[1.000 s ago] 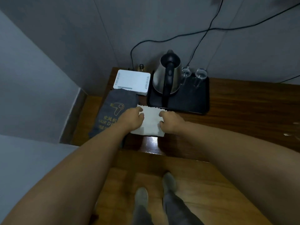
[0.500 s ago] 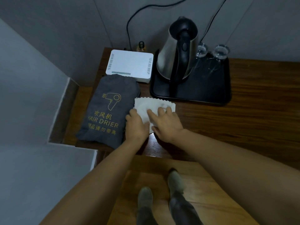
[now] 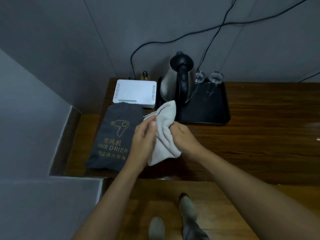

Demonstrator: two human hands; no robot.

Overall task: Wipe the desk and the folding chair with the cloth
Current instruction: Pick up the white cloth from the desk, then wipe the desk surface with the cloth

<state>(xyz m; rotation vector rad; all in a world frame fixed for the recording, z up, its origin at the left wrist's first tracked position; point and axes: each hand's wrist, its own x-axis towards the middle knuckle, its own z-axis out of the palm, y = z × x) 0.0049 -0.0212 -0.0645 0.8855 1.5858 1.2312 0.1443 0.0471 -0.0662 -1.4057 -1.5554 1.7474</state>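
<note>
**Over the near-left corner of the worktop: cloth lifted, being gathered**

Above the worktop [image 3: 259, 132], just in front of the black tray [image 3: 216, 111], held up off the wood: the cloth [image 3: 164, 129], pale and hanging in soft folds, top corner reaching toward the kettle [image 3: 180, 80], lower corner drooping toward the near edge. Left hand [image 3: 143, 135] closed on its left edge, thumb pressed over the fabric; right hand [image 3: 183, 134] curled shut round its right side, fingers bunching the middle.

Step in hand, by the look of it: readying the cloth, folding or wadding it into a pad before any stroke. Wiping of the worktop apparently not yet begun here. No folding chair in view, so that half of the task judged still to come.

Next move calls for: settling the cloth into one hand, pressing it flat to the bare wood, then sweeping toward the open stretch on the right. Care needed at the far side, with two glasses [image 3: 207, 78] on the tray beside the kettle, and cords [image 3: 173, 42] trailing down the wall.

Surface: dark glossy wood, a faint sheen near the right edge. On the left, crowded: grey hair-drier bag [image 3: 112, 135] lying flat, white router box [image 3: 135, 92] behind it, a small bottle [image 3: 145, 75] by the wall. Likely needing lifting to clean beneath.

Room: dim, grey walls, a corner nook, wooden floor and shoes below.
</note>
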